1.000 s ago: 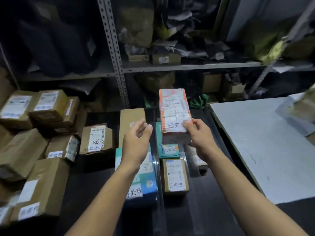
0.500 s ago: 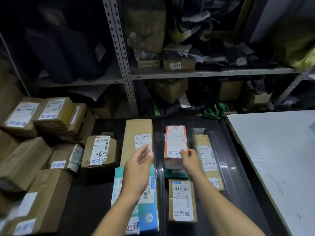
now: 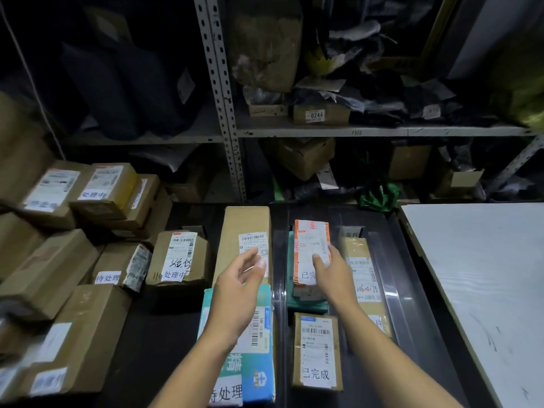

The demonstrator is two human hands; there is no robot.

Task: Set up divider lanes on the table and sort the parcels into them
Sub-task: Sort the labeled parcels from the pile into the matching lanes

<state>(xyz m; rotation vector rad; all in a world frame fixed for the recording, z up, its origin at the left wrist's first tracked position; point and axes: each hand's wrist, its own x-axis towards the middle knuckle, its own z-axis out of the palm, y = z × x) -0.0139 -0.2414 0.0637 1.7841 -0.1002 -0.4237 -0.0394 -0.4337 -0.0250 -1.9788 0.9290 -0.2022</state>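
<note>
The right hand (image 3: 334, 278) lies with straight fingers on top of the orange-edged parcel (image 3: 311, 248), pressing its white label rather than curling round it. That parcel sits on a green parcel (image 3: 294, 301) in the middle lane, between two clear plastic dividers (image 3: 279, 295) standing on the black table (image 3: 153, 343). The left hand (image 3: 235, 295) hovers open, fingers relaxed and slightly spread, holding nothing, above the long brown carton (image 3: 245, 231) and the teal box (image 3: 262, 348) in the lane to the left.

Nearer the camera in the middle lane lies a small brown parcel (image 3: 318, 351) (its label reads 已完成). In the right lane a yellowish taped parcel (image 3: 363, 278) lies lengthwise, just beside the right hand.

Left of the lanes, brown cartons are heaped, among them a small box with a handwritten label (image 3: 179, 257). A white board (image 3: 482, 278) lies at the right, and metal shelving (image 3: 353, 131) behind holds a box marked 0244 (image 3: 321, 114).
</note>
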